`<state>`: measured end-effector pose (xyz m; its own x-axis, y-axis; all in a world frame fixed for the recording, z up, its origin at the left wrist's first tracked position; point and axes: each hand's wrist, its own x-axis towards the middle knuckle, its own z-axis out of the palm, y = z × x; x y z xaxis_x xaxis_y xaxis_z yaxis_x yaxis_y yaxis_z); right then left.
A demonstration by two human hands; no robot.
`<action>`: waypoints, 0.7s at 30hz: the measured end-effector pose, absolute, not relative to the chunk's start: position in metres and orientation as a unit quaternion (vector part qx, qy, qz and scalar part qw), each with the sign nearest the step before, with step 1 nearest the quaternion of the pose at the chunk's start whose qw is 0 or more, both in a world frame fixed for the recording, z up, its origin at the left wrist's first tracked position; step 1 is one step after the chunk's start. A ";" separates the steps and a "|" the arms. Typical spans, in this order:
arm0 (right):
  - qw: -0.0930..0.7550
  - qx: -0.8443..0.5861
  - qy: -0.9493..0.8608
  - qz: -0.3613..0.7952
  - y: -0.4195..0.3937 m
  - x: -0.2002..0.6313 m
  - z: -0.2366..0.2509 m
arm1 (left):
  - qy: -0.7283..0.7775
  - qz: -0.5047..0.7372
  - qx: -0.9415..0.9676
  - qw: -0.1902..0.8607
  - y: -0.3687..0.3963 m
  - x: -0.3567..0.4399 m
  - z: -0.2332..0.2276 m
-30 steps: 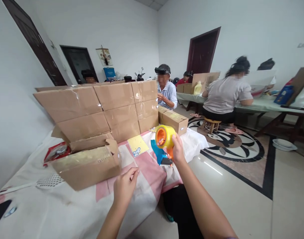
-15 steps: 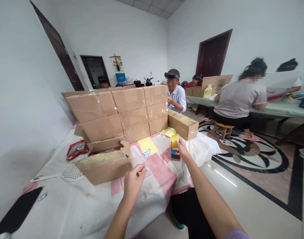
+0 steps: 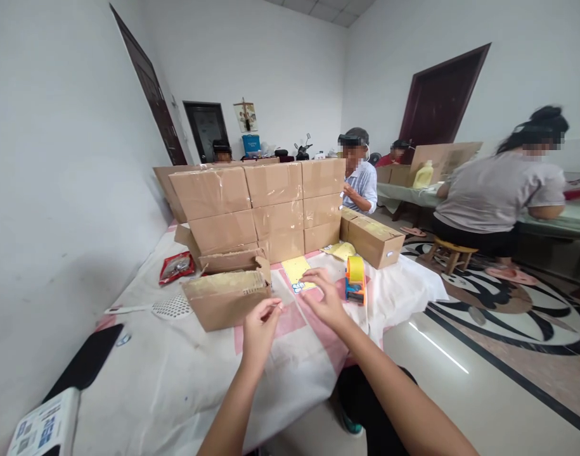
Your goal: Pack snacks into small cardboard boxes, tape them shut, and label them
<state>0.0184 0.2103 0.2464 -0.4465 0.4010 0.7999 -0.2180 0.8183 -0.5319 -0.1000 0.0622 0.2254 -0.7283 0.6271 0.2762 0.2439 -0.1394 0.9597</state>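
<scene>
My left hand [image 3: 260, 329] hovers over the cloth-covered table [image 3: 151, 373] with thumb and forefinger pinched together; whether something small is between them I cannot tell. My right hand [image 3: 325, 297] is beside it, fingers spread and empty, just left of the orange and blue tape dispenser [image 3: 355, 280] that stands on the table. An open cardboard box [image 3: 225, 296] lies just left of my hands. A yellow card [image 3: 295, 271] lies beyond my right hand.
A wall of taped cardboard boxes [image 3: 265, 206] stands at the back, with another box [image 3: 375, 240] to its right. A red packet [image 3: 176, 266], a white perforated spatula [image 3: 163, 308] and a black phone [image 3: 83, 366] lie at left. Other people sit at tables behind and to the right.
My right hand set the tape dispenser down on the table, let go of it and moved left toward my left hand. The view shifted right.
</scene>
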 end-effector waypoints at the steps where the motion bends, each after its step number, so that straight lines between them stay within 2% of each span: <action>1: 0.510 -0.042 -0.803 0.304 0.200 0.011 0.245 | 0.639 0.671 0.348 0.143 0.062 -0.100 0.226; 7: 0.526 -0.004 -0.805 0.274 0.171 0.001 0.246 | 0.654 0.633 0.379 0.167 0.056 -0.105 0.230; 9: 0.546 0.002 -0.786 0.289 0.167 0.008 0.254 | 0.699 0.591 0.380 0.136 0.050 -0.112 0.233; 11: 0.584 -0.008 -0.741 0.330 0.164 0.016 0.264 | 0.750 0.538 0.379 0.066 0.041 -0.122 0.235; 13: 0.615 -0.020 -0.705 0.354 0.164 0.024 0.272 | 0.777 0.510 0.366 -0.050 0.035 -0.134 0.237; 17: 0.597 -0.027 -0.709 0.375 0.167 0.026 0.271 | 0.758 0.444 0.377 -0.294 0.036 -0.164 0.236; 21: 0.562 -0.038 -0.722 0.402 0.170 0.013 0.257 | 0.794 0.332 0.422 -0.284 0.048 -0.181 0.231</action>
